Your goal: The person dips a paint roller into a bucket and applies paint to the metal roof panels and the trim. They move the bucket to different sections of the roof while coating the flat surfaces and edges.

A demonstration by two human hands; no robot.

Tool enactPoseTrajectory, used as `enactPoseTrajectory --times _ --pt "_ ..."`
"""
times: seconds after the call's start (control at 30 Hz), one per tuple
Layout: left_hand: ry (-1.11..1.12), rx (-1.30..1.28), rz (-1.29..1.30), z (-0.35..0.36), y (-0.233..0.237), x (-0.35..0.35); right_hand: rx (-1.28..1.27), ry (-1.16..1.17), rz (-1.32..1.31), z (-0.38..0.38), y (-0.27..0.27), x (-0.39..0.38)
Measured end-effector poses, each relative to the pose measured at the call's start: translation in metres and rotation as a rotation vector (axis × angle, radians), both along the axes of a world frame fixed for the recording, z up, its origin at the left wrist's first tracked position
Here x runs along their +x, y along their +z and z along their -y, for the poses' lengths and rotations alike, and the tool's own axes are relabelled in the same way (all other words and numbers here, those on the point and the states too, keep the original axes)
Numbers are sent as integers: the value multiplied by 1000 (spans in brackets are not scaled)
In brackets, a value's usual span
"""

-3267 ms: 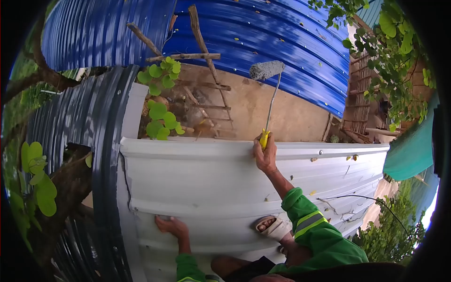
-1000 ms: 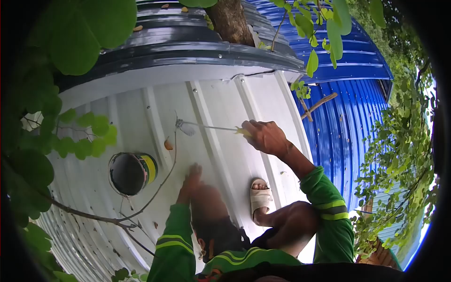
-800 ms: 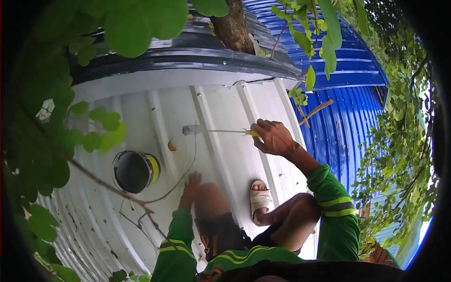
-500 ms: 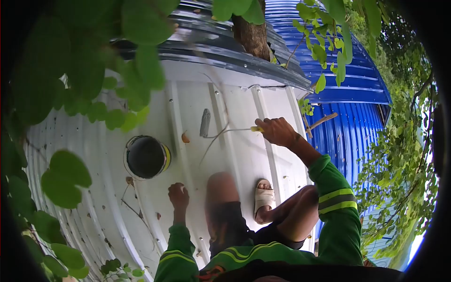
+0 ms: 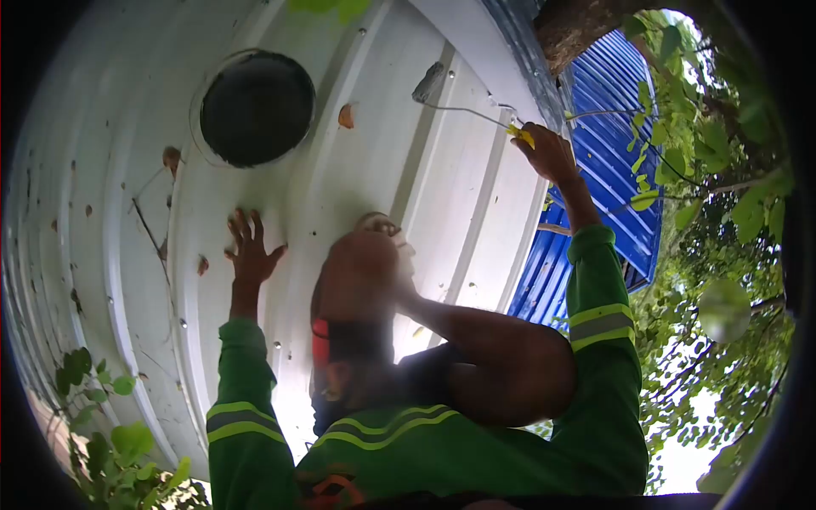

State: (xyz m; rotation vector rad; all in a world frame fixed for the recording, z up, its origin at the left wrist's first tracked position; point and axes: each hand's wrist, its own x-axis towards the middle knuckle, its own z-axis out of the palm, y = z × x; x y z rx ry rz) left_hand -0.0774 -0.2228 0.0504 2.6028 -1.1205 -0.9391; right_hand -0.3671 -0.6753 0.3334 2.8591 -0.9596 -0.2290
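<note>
My right hand (image 5: 548, 153) is closed around the yellow handle of a paint roller (image 5: 430, 83). The roller's long wire frame reaches left to a grey cover, which is over the white ribbed metal roof (image 5: 361, 170), close to the raised strip at the top. Lower left, my left hand (image 5: 250, 251) is open with its fingers spread on or just above the roof sheet. Beyond its fingertips stands a round bucket (image 5: 202, 110) with a dark inside; its contents are hard to make out. My bent knees are between the two arms.
A blue ribbed roof (image 5: 608, 161) slopes off at the right, past the white roof's edge. A thick tree trunk (image 5: 586, 30) crosses the top right. Dry leaves, such as one brown leaf (image 5: 346, 116), and thin twigs lie on the sheets. Leafy branches (image 5: 748, 212) hang at the right.
The view has shifted, and the leaves at the left have left it. My left hand has gone from curled to spread, below the bucket. The paint roller is now closer to the upper strip.
</note>
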Motion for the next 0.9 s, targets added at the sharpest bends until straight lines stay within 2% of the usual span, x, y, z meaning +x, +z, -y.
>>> enactPoseTrajectory --times 0.17,0.23,0.27,0.3,0.33,0.37,0.4,0.43,0.47,0.5,0.57,0.7,0.77,0.83,0.9 --pt "-109 2 -124 -10 6 29 19 -26 -13 59 -46 31" --pt "-191 30 -286 -13 25 58 15 -55 -25 87 -59 35" --pt "-234 -38 -320 -25 13 79 17 -79 -32 100 -62 31" --pt "-190 -68 -374 -21 38 97 14 -102 -33 116 -64 28" --pt "-195 -43 -235 -20 49 111 -2 -105 -37 129 -65 18" --pt "-50 -10 -247 -13 60 124 -17 -106 -44 139 -64 9" --pt "-5 -83 -112 -17 52 133 -38 -78 -79 143 -61 4" --pt "-70 -345 144 -30 31 142 -59 -58 -118 143 -55 -5" --pt "-35 -425 327 -33 19 149 -79 -10 -101 147 -56 -16" --pt "28 -347 337 -36 12 155 -98 41 -80 151 -59 -22" --pt "184 -367 604 -39 -13 149 -118 31 -84 144 -57 -21" --pt "438 -228 755 -37 -54 130 -154 133 18 142 -61 42" --pt "467 -259 752 -36 -60 132 -165 189 75 128 -55 95" --pt "458 -299 755 -39 -59 133 -69 172 193 108 -47 145" --pt "430 -345 754 -44 -62 135 -64 174 110 124 -38 140"
